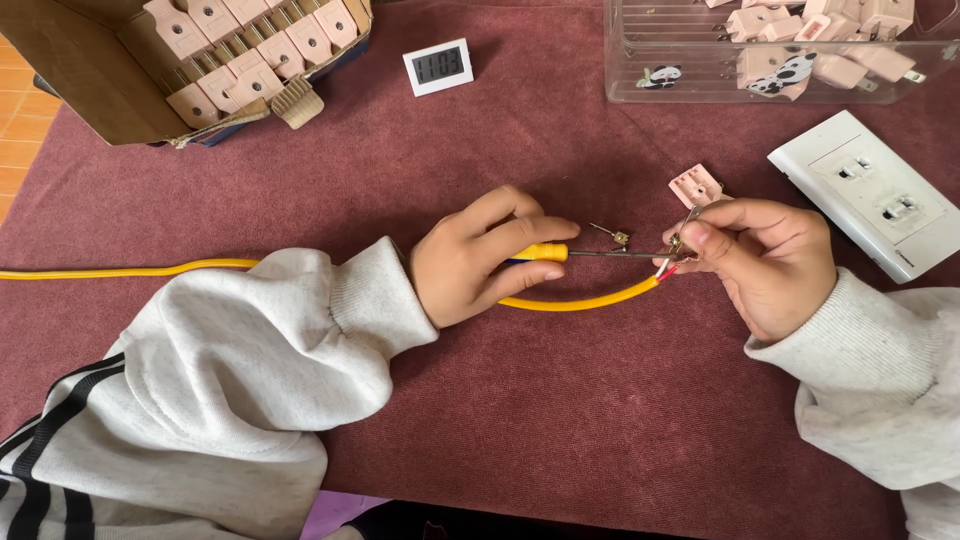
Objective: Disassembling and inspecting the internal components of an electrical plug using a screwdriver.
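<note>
Cable (580, 300), yellow, curves across maroon tabletop (560, 420); stripped red and white wires at its end. Right hand (765, 260) fingers pinch metal prong (685, 232) there. Left hand (480, 258) fingers grip yellow-handled screwdriver (590, 253). Loose prong (612, 236), pink plug cover (696, 186), white socket plate (880, 195) nearby.

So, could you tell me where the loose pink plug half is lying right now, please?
The pink plug half lies on the maroon cloth in the head view, just above the right hand and left of the white socket plate.
</note>
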